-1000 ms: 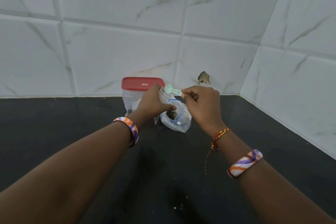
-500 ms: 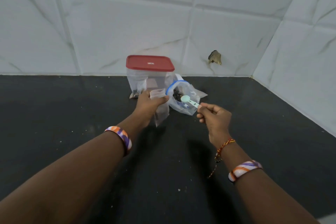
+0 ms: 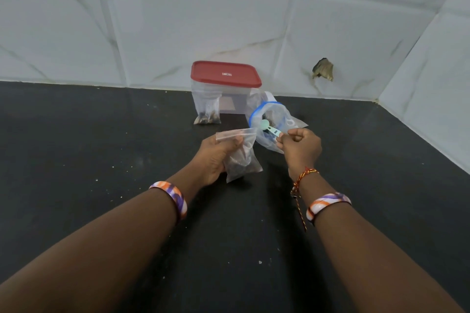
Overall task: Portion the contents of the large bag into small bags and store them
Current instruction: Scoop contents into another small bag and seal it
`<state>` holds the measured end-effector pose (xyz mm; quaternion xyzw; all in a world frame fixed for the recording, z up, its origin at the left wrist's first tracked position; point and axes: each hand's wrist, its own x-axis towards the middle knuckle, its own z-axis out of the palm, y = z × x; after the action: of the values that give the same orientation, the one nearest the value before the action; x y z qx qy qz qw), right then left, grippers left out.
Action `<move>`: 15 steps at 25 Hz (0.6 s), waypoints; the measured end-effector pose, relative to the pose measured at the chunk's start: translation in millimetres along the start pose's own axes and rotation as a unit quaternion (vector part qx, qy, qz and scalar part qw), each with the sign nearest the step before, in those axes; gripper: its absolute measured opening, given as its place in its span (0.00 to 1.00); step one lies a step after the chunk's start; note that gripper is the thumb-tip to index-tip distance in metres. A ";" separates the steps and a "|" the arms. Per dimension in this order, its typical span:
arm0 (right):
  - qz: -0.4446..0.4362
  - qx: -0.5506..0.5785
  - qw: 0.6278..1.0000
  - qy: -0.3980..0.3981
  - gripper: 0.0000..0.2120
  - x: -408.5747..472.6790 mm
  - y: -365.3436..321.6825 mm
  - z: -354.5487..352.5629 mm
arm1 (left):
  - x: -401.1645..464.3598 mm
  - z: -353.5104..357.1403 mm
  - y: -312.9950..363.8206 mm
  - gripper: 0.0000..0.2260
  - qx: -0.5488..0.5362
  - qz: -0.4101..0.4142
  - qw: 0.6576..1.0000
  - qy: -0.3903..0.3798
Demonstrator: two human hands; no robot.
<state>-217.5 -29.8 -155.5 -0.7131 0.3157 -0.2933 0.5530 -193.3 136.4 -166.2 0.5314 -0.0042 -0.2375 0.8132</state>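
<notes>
My left hand [image 3: 216, 157] grips a small clear bag [image 3: 241, 157] with dark contents at its bottom, held upright just above the black counter. My right hand [image 3: 301, 148] pinches the handle of a pale green scoop [image 3: 270, 128]; the scoop's bowl sits at the mouth of the large clear bag [image 3: 277, 119], which has a blue zip rim and lies open toward me with dark contents inside. Behind it stands a clear container with a red lid [image 3: 225, 75]. Another small filled bag [image 3: 207, 115] leans against that container's front left.
The black counter [image 3: 101, 147] carries scattered pale crumbs. White marble-look tiled walls meet at a corner on the right [image 3: 376, 101]. A chipped hole in the back wall tile [image 3: 323, 72] sits right of the container.
My left hand has pulled the small bag away from the large bag, toward me and lower. My right hand shifted right and brought the scoop back to the large bag's mouth.
</notes>
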 end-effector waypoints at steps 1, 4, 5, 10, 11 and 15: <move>0.000 0.003 1.000 0.007 0.08 -0.5 -1.1 1.1 | -0.9 -0.7 -2.9 0.11 0.001 0.006 1.000 -0.002; -0.049 -0.096 0.994 -0.011 0.08 -5.2 0.5 1.7 | -2.7 -2.9 -8.8 0.06 0.003 0.011 1.000 0.002; -0.067 -0.129 0.989 -0.013 0.09 -10.1 1.2 0.5 | -3.4 -2.7 -8.8 0.06 0.004 0.011 1.000 0.007; -0.146 -0.086 0.969 -0.178 0.08 -49.6 14.7 -7.9 | -3.9 -3.9 -10.6 0.03 -0.052 0.024 0.998 0.024; -0.139 -0.081 0.959 -0.233 0.09 -55.2 18.6 -8.5 | -4.5 -3.6 -11.2 0.03 -0.067 0.027 0.997 0.027; -0.096 -0.042 0.952 -0.287 0.12 -60.8 27.2 -11.4 | -7.2 -1.9 -14.2 0.05 -0.112 0.040 0.990 0.074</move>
<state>-267.8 5.3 -183.7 -0.8166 0.0862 -0.1146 0.5591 -204.6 136.3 -177.5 0.4524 0.0608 -0.1636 0.8746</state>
